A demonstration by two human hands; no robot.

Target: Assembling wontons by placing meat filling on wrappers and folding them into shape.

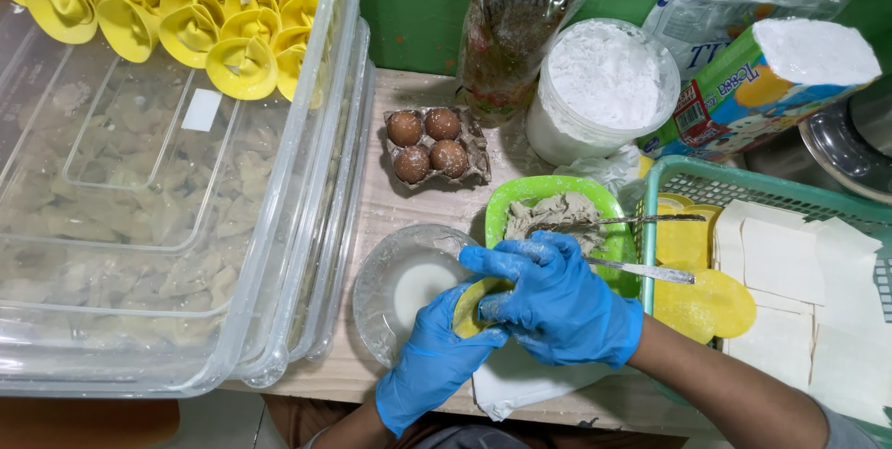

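Green wall and a flour-dusted wooden counter (390, 217) frame a dumpling station. Both blue-gloved hands meet over a yellow wrapper (467, 308): the left hand (429, 363) cups it from below, fingers closed around its underside, while the right hand (557, 305) presses down on top, fingers clamped on its upper edge, just beside a glass bowl of white liquid (409, 286). Folding well here likely calls for even pinching along the rim so that no filling squeezes out. A green bowl of grey filling (556, 214) sits just behind the hands, with two metal utensils (641, 244) laid across it. More yellow wrappers (703, 305) and white sheets lie in a green basket (692, 176) to the right; finished yellow dumplings (218, 7) fill a clear tub (279, 226) at left. The right hand hides most of the wrapper, so the filling inside cannot be seen. Four brown eggs (429, 142) are dusted white.
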